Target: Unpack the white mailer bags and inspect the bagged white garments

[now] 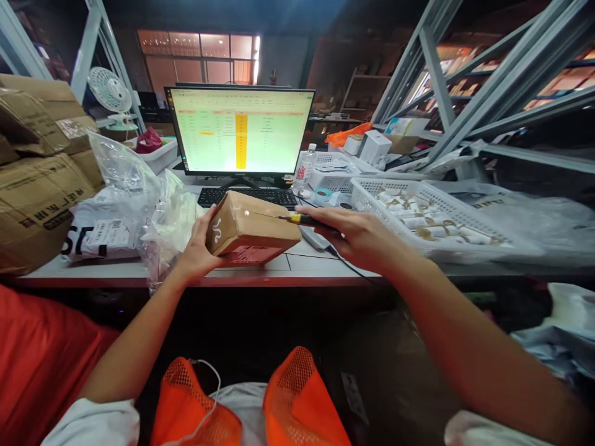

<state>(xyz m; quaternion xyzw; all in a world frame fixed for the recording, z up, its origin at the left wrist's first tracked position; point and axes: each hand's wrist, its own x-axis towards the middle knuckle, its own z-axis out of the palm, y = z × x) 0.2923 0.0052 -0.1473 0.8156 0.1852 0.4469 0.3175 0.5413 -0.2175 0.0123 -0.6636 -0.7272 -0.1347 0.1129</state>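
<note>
A brown cardboard box (260, 220) is tilted up at the front of the desk, with a white squiggle on its left end and a label on the side toward me. My left hand (198, 251) grips that left end. In my right hand (357, 235) is a utility knife (302, 219) with a black and yellow handle. Its tip meets the top of the box at the right end of the seam. The fingers of my right hand are wrapped round the handle.
Behind the box stand a keyboard (274, 197) and a lit monitor (242, 133). Plastic-wrapped parcels (109, 223) and large cartons (41, 192) crowd the left. To the right, a white basket (465, 244) holds several small rolls. A water bottle (304, 167) stands beside the monitor.
</note>
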